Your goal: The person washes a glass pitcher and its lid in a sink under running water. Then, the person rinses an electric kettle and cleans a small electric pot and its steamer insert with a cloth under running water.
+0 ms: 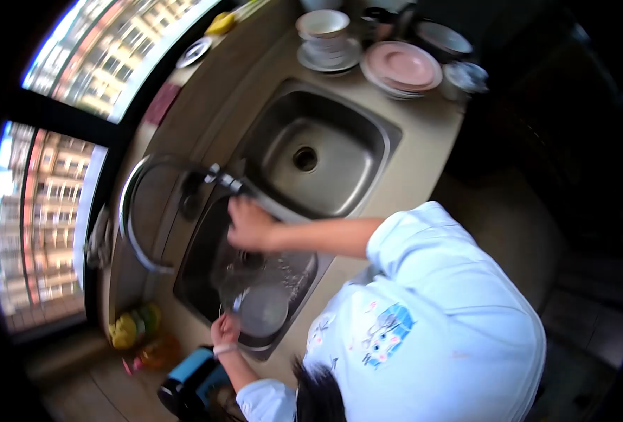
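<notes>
My left hand (226, 330) grips the near-left rim of a clear, round bowl-like vessel (264, 309), which is tilted over the lower sink basin (192, 285). Motion blurs its outline, so its exact shape cannot be made out. My right hand (252, 225) is over the same basin, just below the end of the chrome faucet (125, 200). Its fingers are smeared, and whether they touch anything is unclear. Splashing water shows beside the vessel.
A second steel basin (304, 183) adjoins this one. Pink plates (401, 65) and a white bowl stacked on dishes (323, 28) stand on the far counter. Yellow-capped bottles (125, 330) and a blue-and-black object (192, 366) sit near the lower left. Windows line the left.
</notes>
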